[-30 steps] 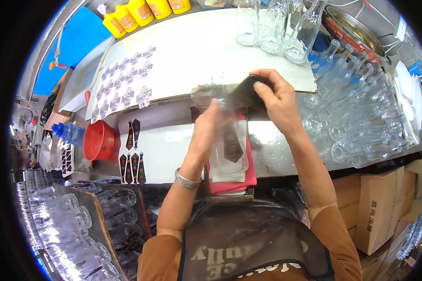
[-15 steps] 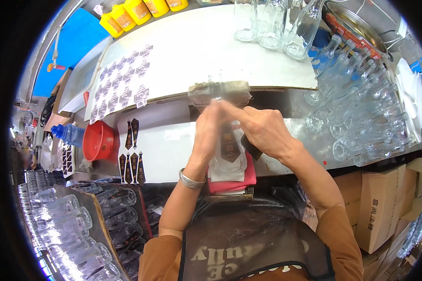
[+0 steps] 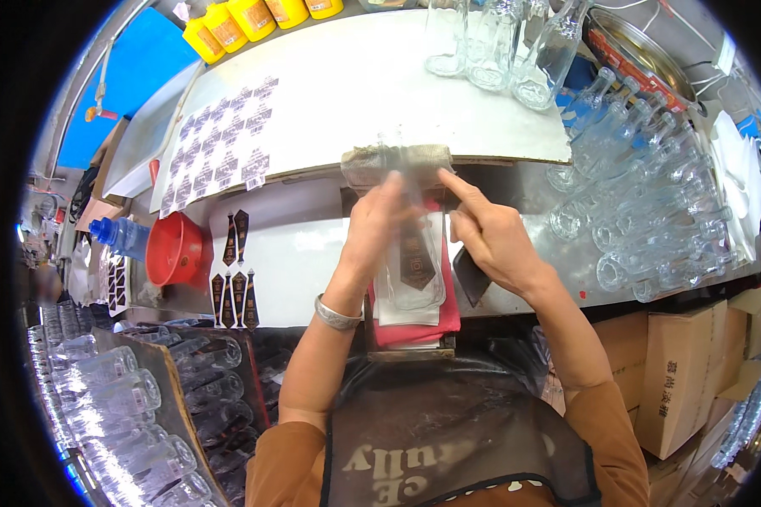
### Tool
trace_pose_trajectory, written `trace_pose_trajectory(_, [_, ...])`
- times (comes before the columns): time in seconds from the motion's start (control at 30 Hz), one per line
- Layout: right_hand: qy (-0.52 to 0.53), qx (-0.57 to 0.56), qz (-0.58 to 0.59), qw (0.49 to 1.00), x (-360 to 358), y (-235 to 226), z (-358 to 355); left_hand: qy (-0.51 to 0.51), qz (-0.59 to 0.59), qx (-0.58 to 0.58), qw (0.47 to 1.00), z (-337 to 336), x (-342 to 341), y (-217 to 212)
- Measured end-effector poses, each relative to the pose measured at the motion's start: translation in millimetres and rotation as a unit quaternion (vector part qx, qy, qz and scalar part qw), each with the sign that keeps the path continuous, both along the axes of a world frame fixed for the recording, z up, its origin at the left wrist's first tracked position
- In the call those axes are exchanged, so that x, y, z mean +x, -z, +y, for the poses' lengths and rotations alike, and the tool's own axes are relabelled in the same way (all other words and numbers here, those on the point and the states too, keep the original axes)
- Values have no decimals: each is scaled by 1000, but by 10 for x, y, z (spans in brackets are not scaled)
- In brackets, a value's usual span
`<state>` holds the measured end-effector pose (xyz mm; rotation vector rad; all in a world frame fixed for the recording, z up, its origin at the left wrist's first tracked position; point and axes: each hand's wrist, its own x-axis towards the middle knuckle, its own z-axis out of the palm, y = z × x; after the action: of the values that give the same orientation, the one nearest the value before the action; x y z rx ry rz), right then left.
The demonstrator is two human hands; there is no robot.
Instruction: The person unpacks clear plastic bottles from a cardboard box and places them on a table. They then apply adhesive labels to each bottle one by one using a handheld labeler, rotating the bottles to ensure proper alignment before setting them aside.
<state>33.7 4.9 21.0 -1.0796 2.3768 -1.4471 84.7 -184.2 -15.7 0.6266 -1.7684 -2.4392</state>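
A clear glass bottle (image 3: 435,296) lies with its neck on a rolled beige cloth (image 3: 362,169) and its base towards me. On its side is a dark, tie-shaped decal (image 3: 416,264). My left hand (image 3: 372,218) is over the bottle's neck end, its fingers smeared by motion. Just right of the bottle, my right hand (image 3: 497,238) stretches its index finger towards the cloth roll. Its other fingers curl round a dark flat scraper-like piece (image 3: 472,277), partly hidden by the hand. White cloth (image 3: 402,316) and pink cloth (image 3: 450,317) lie under the bottle.
Dark tie-shaped decals (image 3: 238,296) lie on white paper at left, beside a red basin (image 3: 174,249). Clear bottles (image 3: 651,211) crowd the right side; others stand on the white board (image 3: 338,76). Racked bottles (image 3: 118,389) fill the lower left; cardboard boxes (image 3: 689,363) stand lower right.
My hands have drawn apart over the bottle's neck. The right one has moved right with the dark flat piece, its index finger extended, uncovering more of the bottle.
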Motion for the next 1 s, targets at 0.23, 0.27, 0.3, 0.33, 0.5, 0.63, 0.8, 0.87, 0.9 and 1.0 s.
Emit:
trace_pose_trajectory(0.23, [91, -118, -218, 965, -55, 398, 250, 9, 29, -53, 998, 28, 29, 16])
trace_pose_trajectory(0.27, [100, -143, -278, 945, -85, 450, 269, 5, 27, -54, 998, 31, 27, 19])
trace_pose_trajectory(0.3, [110, -166, -337, 920, -110, 466, 282, 1, 26, -54, 998, 42, 24, 23])
trace_pose_trajectory(0.33, [106, -188, -353, 910, -135, 478, 274, -3, 25, -54, 998, 50, 22, 23])
trace_pose_trajectory(0.5, [52, -176, -257, 949, -191, -69, 40, -10, 12, -4, 1000, -24, 121, -15])
trace_pose_trajectory(0.63, [-30, -74, 85, 993, -295, -406, -315, -36, 69, -130, 988, -47, 479, -100])
trace_pose_trajectory(0.8, [-63, -80, 332, 938, -82, -413, -359, 42, 193, -439, 876, 25, 1059, -109])
trace_pose_trajectory(0.87, [-136, -33, 329, 934, 247, -252, -181, 58, 190, -539, 819, 164, 1154, -47])
trace_pose_trajectory(0.9, [-176, -26, 270, 946, 452, -293, -88, 39, 205, -543, 813, 221, 1155, -26])
trace_pose_trajectory(1.0, [-210, 24, 187, 959, 502, -386, -97, 20, 165, -496, 852, 253, 1158, -5])
